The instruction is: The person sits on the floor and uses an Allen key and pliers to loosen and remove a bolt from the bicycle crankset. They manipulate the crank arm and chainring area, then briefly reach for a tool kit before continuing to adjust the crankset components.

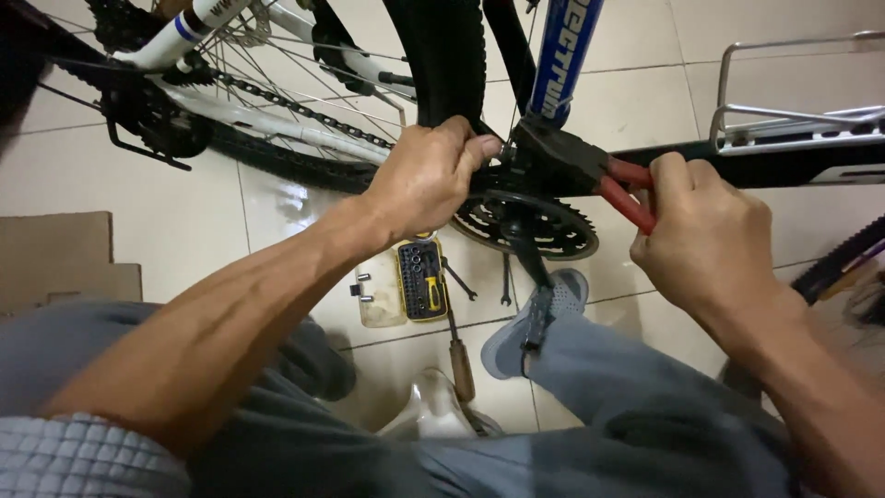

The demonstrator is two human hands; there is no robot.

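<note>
A bicycle stands in front of me, its black chainring (535, 226) and crank at the centre of the head view. My right hand (705, 235) grips the red handles of a pair of pliers (590, 171), whose black jaws bite near the bottom bracket. My left hand (429, 175) is curled around a part beside the frame, just left of the plier jaws, below the black tyre (447, 55). What its fingers pinch is hidden.
A blue down tube (567, 51) rises above. On the tiled floor lie a bit-set case (421, 279), spanners (505, 281), a wooden-handled tool (459, 364) and cardboard (55, 258). A second bicycle's rear wheel (267, 152) and chain sit left; a silver rack (797, 129) right.
</note>
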